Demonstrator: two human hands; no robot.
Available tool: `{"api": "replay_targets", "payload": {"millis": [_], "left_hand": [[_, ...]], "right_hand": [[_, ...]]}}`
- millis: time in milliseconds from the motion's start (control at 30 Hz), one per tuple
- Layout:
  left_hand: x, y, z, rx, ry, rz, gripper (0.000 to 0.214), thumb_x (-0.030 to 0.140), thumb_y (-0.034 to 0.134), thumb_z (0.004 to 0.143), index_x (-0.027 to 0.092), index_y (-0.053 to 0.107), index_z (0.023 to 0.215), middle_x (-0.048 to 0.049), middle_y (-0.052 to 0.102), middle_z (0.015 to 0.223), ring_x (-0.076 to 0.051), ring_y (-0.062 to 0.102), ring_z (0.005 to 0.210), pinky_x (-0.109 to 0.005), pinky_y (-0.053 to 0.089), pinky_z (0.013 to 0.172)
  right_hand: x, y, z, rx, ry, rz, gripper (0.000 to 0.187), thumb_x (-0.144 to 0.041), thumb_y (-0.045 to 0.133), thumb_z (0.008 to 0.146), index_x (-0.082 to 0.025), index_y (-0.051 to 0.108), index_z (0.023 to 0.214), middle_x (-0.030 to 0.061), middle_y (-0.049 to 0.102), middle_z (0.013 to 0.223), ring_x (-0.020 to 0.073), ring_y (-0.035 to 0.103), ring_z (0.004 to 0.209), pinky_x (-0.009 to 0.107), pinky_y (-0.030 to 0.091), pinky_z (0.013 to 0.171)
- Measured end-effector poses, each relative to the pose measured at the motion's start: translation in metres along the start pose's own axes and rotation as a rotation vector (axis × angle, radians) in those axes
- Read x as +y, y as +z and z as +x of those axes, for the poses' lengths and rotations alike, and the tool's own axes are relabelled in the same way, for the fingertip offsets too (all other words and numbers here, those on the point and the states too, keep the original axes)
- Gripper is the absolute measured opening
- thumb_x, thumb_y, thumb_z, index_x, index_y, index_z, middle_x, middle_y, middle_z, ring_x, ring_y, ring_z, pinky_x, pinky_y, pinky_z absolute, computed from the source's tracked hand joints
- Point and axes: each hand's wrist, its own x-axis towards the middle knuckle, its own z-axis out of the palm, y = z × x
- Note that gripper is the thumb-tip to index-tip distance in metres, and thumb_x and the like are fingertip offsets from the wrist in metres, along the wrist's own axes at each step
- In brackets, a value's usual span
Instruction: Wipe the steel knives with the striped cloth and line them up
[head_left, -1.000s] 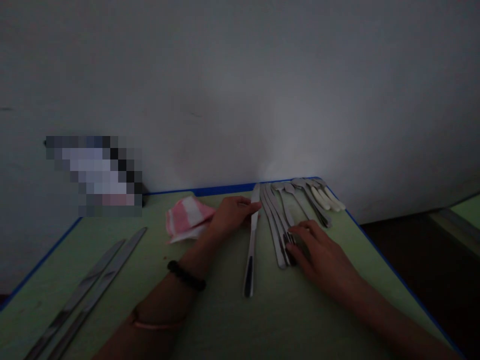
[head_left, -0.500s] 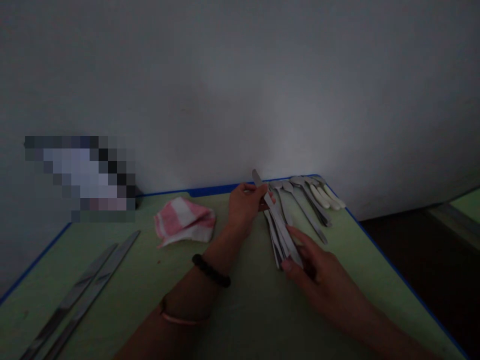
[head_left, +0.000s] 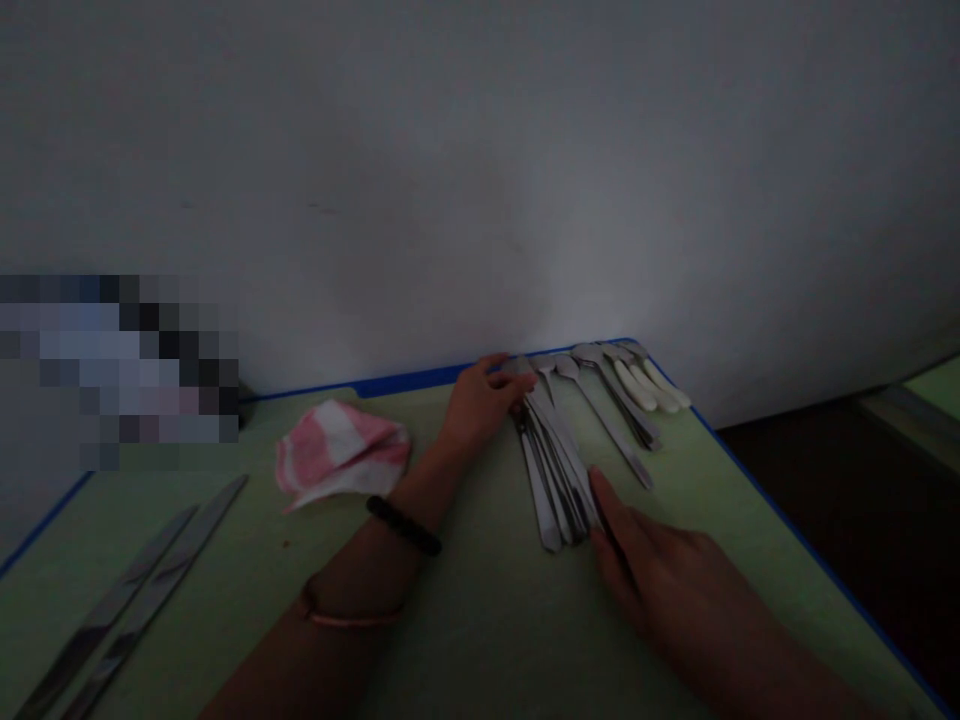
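Note:
A bundle of metal cutlery [head_left: 559, 480] lies lengthwise on the light green table, its handles fanned toward me. At its far end is my left hand [head_left: 480, 400], thumb and forefinger apart beside the tips and partly hiding them. My right hand [head_left: 667, 560] rests along the right side of the handle ends, fingers stretched out and touching them. A table knife [head_left: 566, 435] is on the bundle's right side, between my hands. Just right of it are spoons [head_left: 604, 415], heads toward the wall.
White-handled cutlery [head_left: 637, 388] lies at the far right corner. A pink and white checked cloth [head_left: 341, 450] is crumpled left of my left arm. Two long knives [head_left: 161, 580] lie at the near left. A pale wall [head_left: 420, 200] rises behind the table's blue edge [head_left: 405, 382].
The table knife, held raised between both hands before, has come down onto the bundle. My left fingers have spread at its far end. The view has shifted slightly right.

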Motion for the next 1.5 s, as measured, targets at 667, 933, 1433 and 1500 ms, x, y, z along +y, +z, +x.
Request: {"api": "replay_targets", "payload": {"millis": [667,933,1433,1500], "left_hand": [[-0.001,-0.006,0.028,-0.217,0.199,0.549,0.033,0.039,0.051,0.084,0.017,0.068,0.101,-0.0016,0.070,0.067,-0.016,0.066,0.066,-0.023,0.046,0.061],[-0.003,-0.001,0.014,-0.016,0.302,1.093,0.046,0.055,0.029,0.090,0.034,0.061,0.116,-0.0063,0.071,0.090,-0.027,0.065,0.082,-0.035,0.047,0.067],[-0.020,-0.005,-0.011,0.088,0.415,0.923,0.041,0.037,0.032,0.094,0.017,0.048,0.126,-0.0109,0.058,0.119,-0.024,0.055,0.106,-0.037,0.045,0.088],[-0.024,-0.008,-0.019,0.045,0.480,0.874,0.042,0.040,0.039,0.091,0.017,0.050,0.124,-0.0114,0.055,0.121,-0.024,0.051,0.112,-0.038,0.040,0.096]], "right_hand": [[0.008,0.009,0.012,0.040,-0.115,-0.085,0.045,-0.024,0.032,0.091,-0.006,0.043,0.131,0.0087,0.072,0.082,0.0180,0.066,0.058,0.030,0.051,0.048],[0.006,0.006,0.012,-0.025,-0.073,-0.070,0.046,-0.029,0.034,0.092,-0.008,0.042,0.133,0.0102,0.072,0.091,0.0188,0.068,0.067,0.031,0.052,0.056],[0.002,0.001,0.014,-0.112,0.029,-0.007,0.054,-0.042,0.037,0.091,-0.013,0.036,0.137,0.0109,0.070,0.095,0.0244,0.067,0.075,0.042,0.054,0.066],[0.004,-0.001,0.014,-0.117,0.026,0.008,0.056,-0.044,0.037,0.091,-0.013,0.035,0.138,0.0109,0.070,0.094,0.0250,0.067,0.076,0.043,0.054,0.068]]}}
